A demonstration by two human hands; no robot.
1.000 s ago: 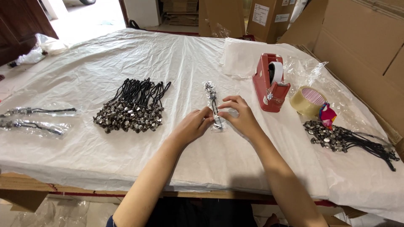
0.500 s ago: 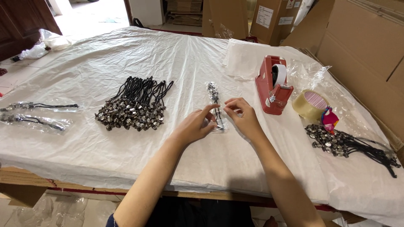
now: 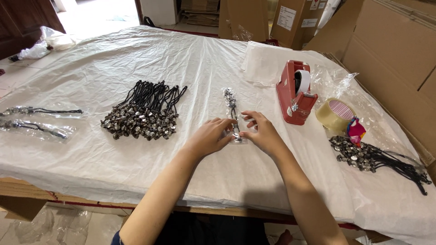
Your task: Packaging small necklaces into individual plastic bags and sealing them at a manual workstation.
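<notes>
Clear sleeve (image 3: 232,117) with corded metal charm, centre frame on sheeted table (image 3: 136,59). Left hand (image 3: 210,136) and right hand (image 3: 262,132) pinching near end. Likely light, limp, slippery; best gripped at flat edges.

A counter (image 3: 136,54) is covered by a white, wrinkled plastic sheet; its bare wooden edge (image 3: 27,188) is exposed along the near side. Brown cardboard boxes (image 3: 386,50) are stacked close along the right side and at the far end. A dark wooden door (image 3: 20,22) is seen at the upper left. The pale floor (image 3: 100,11) beyond the counter is brightly lit by daylight. Crumpled clear plastic (image 3: 50,41) is left on the floor at the left, and more lies beneath the counter.
</notes>
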